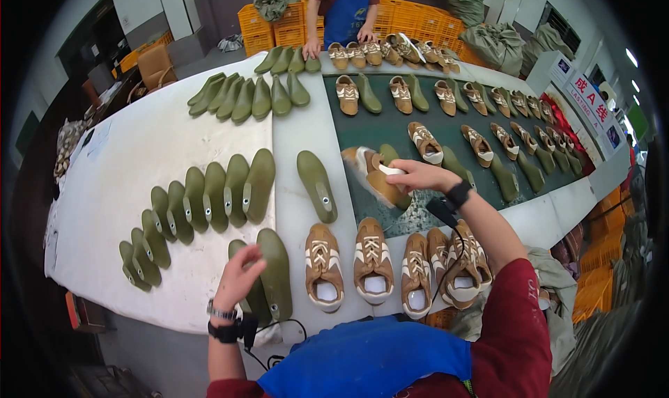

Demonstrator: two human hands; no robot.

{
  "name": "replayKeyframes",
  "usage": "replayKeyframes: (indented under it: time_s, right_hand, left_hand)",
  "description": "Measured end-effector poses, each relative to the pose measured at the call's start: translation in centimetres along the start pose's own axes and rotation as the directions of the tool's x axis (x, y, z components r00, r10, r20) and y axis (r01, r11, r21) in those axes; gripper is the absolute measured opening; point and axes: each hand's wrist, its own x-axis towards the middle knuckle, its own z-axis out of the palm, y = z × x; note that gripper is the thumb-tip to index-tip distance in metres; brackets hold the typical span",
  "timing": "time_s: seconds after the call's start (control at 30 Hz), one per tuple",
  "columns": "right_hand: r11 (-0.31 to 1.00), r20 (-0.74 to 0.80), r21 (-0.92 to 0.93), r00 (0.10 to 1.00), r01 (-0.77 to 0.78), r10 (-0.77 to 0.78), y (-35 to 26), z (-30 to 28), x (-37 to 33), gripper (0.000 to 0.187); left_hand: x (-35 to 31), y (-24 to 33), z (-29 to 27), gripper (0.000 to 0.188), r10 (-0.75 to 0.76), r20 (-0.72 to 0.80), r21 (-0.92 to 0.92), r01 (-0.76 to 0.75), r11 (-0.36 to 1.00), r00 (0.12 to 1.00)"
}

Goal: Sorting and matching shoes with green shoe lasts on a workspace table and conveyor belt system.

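Observation:
My right hand grips a brown sneaker with pale stripes by its white heel lining, above the dark green strip of the table. The sneaker is smeared by motion, and a green shoe last shows partly behind it. Down at the left, my left hand hovers with loosely bent fingers apart, holding nothing. It overlaps a pair of green shoe lasts, the nearer one standing right beside the fingers. Another single green last lies between the two hands, on the white tabletop.
Rows of green lasts lie on the white cloth at left. Brown laced sneakers line the near edge. Sneakers paired with lasts run along the green belt. Across the table, a person in a blue apron stands before orange crates.

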Motion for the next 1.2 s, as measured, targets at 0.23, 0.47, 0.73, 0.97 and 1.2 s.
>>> replayKeyframes:
  time_s: [0.23,0.47,0.73,0.97,1.2]
  right_hand:
    - [0.748,-0.489,-0.623,0.861,-0.229,-0.144,8.6,0.0,12.9,0.035]
    - [0.909,-0.636,-0.344,0.770,-0.237,-0.040,13.0,2.4,18.0,0.047]
    - [0.835,-0.166,-0.550,0.976,0.030,-0.144,0.8,10.4,16.0,0.046]
    - [0.581,0.006,-0.811,0.995,0.061,-0.096,-0.4,16.4,12.9,0.046]
    - [0.853,0.574,-0.404,0.818,0.329,-0.044,-5.9,27.3,5.8,0.071]
  left_hand:
    - [-4.5,-5.3,-1.0,0.047,0.084,-0.087,0.504,-0.028,0.863,0.993]
    - [-6.0,-9.0,1.2,0.063,0.111,-0.123,0.550,-0.026,0.835,0.986]
    - [-6.0,-9.8,1.8,0.063,0.180,-0.157,0.650,-0.036,0.759,0.971]
    - [-6.1,-12.7,0.5,0.077,-0.076,-0.298,0.051,0.095,0.994,0.952]
    - [-7.5,-13.6,0.8,0.076,-0.272,-0.266,-0.074,0.261,0.962,0.925]
